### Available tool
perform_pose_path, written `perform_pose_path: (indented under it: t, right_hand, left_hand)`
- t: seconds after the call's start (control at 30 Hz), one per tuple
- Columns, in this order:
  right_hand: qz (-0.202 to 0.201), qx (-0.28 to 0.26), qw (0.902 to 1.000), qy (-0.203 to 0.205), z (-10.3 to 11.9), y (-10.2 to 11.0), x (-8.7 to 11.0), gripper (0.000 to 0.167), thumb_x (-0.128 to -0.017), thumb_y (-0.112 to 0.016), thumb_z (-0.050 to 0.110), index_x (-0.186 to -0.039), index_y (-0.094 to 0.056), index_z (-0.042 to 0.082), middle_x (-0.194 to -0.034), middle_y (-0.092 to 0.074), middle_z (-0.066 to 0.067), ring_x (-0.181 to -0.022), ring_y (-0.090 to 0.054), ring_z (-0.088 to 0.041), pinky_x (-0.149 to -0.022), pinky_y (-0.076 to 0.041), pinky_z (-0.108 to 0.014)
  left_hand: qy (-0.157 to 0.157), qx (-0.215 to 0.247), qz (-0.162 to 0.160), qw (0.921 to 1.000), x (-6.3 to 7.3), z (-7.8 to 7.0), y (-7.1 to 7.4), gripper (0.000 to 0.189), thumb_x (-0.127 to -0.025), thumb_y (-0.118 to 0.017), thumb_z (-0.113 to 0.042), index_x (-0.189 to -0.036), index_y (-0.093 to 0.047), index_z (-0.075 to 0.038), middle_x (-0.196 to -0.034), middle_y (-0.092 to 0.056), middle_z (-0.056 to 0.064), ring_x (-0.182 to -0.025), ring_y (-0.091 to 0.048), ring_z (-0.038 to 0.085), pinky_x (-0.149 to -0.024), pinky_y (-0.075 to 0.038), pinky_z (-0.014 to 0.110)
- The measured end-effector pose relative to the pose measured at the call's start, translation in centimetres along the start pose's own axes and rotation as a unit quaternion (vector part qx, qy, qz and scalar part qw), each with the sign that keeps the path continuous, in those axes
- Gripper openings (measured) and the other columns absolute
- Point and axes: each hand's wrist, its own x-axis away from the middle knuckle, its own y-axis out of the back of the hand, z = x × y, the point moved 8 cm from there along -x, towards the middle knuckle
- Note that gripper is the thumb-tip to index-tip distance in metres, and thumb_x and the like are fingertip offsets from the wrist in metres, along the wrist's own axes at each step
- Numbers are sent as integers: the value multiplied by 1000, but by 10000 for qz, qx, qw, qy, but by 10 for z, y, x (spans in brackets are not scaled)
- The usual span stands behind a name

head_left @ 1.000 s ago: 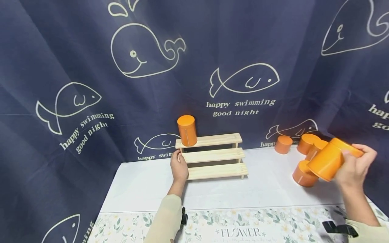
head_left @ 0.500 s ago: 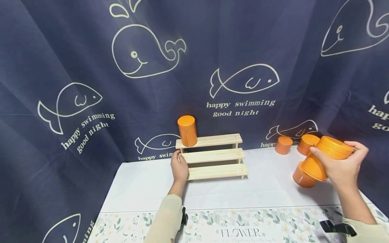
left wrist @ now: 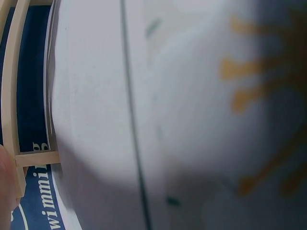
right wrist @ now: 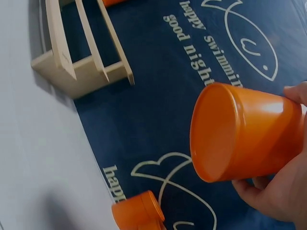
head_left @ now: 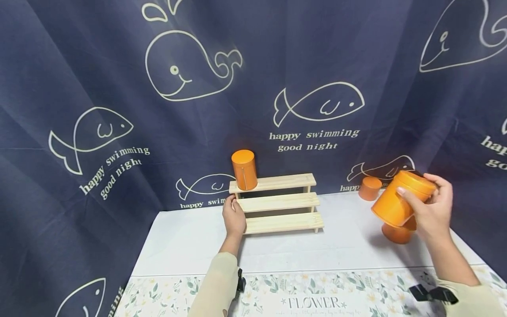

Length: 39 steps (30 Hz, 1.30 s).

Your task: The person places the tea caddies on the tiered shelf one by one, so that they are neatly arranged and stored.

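My right hand (head_left: 433, 215) grips a tall orange lidded tin (head_left: 396, 202), held tilted in the air over the right part of the table. In the right wrist view the tin's (right wrist: 268, 134) round base faces the camera, thumb and fingers around its far end. My left hand (head_left: 234, 219) holds the left end of a three-tier wooden step rack (head_left: 279, 203). Only a finger (left wrist: 5, 182) at the rack's end shows in the left wrist view. Another tall orange tin (head_left: 244, 171) stands upright on the left of the top tier.
A small orange tin (head_left: 370, 189) stands at the back right by the curtain (head_left: 253, 110). Another short orange tin (head_left: 395, 233) stands below the held one, partly covered by it. A flower-printed strip (head_left: 317, 293) runs along the white table's (head_left: 182, 246) front.
My right hand has carried the tall tin leftward from the far right, in front of the shorter tins. The left hand and the rack have stayed in place.
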Motion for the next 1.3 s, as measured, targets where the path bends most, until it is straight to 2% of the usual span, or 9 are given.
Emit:
perform_pose_path:
  t: [0.2,0.4,0.67,0.77,0.93,1.13,1.3]
  right_hand:
    - [525,-505,9970,-280,-7,-19,8,65,-88,-62,-22,-138,-44,15,-127,-62,-4,-105,-66,-15,-74,-64,-18]
    - [1114,-524,9914,-444,-14,-35,15,54,-95,-56,-14,-135,-40,19,-132,-57,0,-107,-65,-12,-79,-63,-18]
    - [1598,-253,9847,-640,-21,-46,24,38,-102,-46,0,-136,-48,18,-122,-52,1,-98,-64,-9,-75,-59,-19]
    - [1675,-153,9832,-705,-22,-49,26,37,-102,-45,5,-136,-50,20,-122,-54,4,-99,-64,-9,-76,-59,-19]
    - [1859,-55,9795,-778,-25,-55,31,38,-102,-43,7,-137,-50,21,-122,-55,5,-99,-64,-9,-77,-57,-20]
    - [2234,16,9726,-640,-27,-66,41,43,-104,-40,1,-142,-47,19,-124,-51,3,-103,-58,-10,-81,-55,-19]
    - [2304,110,9717,-513,-30,-76,47,47,-102,-41,-1,-144,-45,19,-125,-52,2,-106,-57,-11,-84,-54,-18]
  left_hand:
    - [-49,35,-15,10000,-2,0,1,31,-110,-44,-9,-131,-63,4,-133,-66,24,-136,-59,40,-121,-46,54]
    - [62,152,45,9999,-5,2,1,32,-110,-43,-8,-132,-63,4,-135,-65,25,-137,-59,42,-120,-45,56]
    - [491,802,47,9956,-10,5,-3,31,-109,-43,-4,-130,-62,7,-137,-65,27,-136,-59,41,-119,-47,55]
    - [597,1016,-17,9930,-12,4,-4,31,-108,-42,-1,-130,-60,11,-138,-64,29,-136,-58,42,-119,-46,56]
    - [724,1108,-48,9912,-13,4,-4,34,-107,-41,1,-132,-61,11,-139,-63,29,-137,-58,42,-121,-47,54]
    - [861,1328,150,9873,-12,9,-6,38,-107,-39,2,-137,-60,11,-144,-60,30,-142,-55,43,-123,-46,52]
    - [877,1304,204,9874,-11,12,-7,38,-107,-39,1,-137,-60,11,-145,-60,30,-142,-55,43,-123,-45,53]
